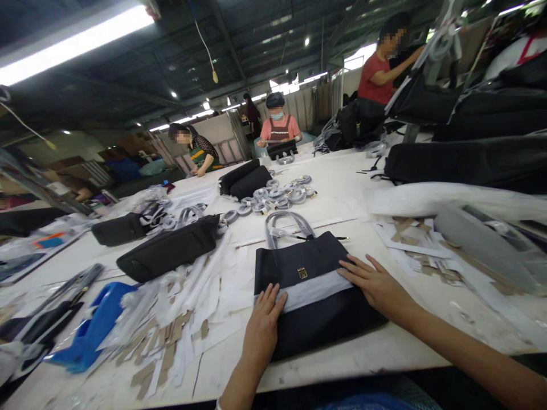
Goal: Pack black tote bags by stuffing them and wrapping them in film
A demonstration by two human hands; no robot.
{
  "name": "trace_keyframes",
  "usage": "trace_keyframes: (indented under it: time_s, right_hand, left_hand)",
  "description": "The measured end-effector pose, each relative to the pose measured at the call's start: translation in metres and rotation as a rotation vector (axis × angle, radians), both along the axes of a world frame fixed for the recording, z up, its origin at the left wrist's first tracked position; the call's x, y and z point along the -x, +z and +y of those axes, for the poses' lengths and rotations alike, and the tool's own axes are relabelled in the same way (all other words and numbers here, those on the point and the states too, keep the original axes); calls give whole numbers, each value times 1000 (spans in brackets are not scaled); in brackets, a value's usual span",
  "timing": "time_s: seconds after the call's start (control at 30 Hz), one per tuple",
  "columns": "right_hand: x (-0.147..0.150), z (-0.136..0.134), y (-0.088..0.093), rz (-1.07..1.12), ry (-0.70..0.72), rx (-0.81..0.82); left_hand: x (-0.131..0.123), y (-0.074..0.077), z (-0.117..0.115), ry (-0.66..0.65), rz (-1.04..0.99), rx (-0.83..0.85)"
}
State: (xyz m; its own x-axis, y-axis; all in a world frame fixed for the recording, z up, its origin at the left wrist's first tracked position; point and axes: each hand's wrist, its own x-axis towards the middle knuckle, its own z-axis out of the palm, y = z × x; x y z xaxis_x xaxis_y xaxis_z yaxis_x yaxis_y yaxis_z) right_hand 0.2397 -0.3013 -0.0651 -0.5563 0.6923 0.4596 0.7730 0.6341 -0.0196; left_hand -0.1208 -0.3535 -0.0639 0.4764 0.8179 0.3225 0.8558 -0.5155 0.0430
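In the head view, a flat black leather tote bag with grey handles and a small gold clasp [308, 279] lies on the white tabletop [376, 353], directly under both hands. The left hand [262, 324] rests palm-down with fingers stretched out and together, gripping nothing, its fingertips on a pale grey paper band [316, 289] that crosses the bag's middle. The right hand [374, 283] lies flat and spread on the bag's right edge, touching the other end of that band, closed on nothing. Left of the left hand sits a heap of white and brown paper strips [179, 319], and past it a blue plastic piece [92, 333]. Beyond the hands lie a long black pouch [168, 253] and coiled grey straps [277, 196].
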Motion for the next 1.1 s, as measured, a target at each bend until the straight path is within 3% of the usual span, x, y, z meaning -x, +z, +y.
trace_keyframes:
  time_s: [0.13,0.27,0.47,0.6,0.83,0.97,1.1]
  right_hand:
    - [-5,-15,20,103,7,137]
    - [12,-24,36,152,132,76]
    - [36,-13,10,-62,194,0]
    - [35,-9,0,-65,187,-27]
    - [34,-8,-5,-38,195,-52]
    - [35,-8,-9,-45,180,-68]
    - [36,-7,-11,-67,134,-100]
  left_hand:
    - [-2,0,-1,3,-8,-6]
    - [-1,0,-1,1,-23,-6]
    - [-5,3,-7,38,-29,-88]
    - [-16,13,-16,169,-38,-124]
    - [-35,40,-15,513,-255,-52]
    - [-41,43,-12,603,-274,30]
    - [-39,46,-10,683,-429,147]
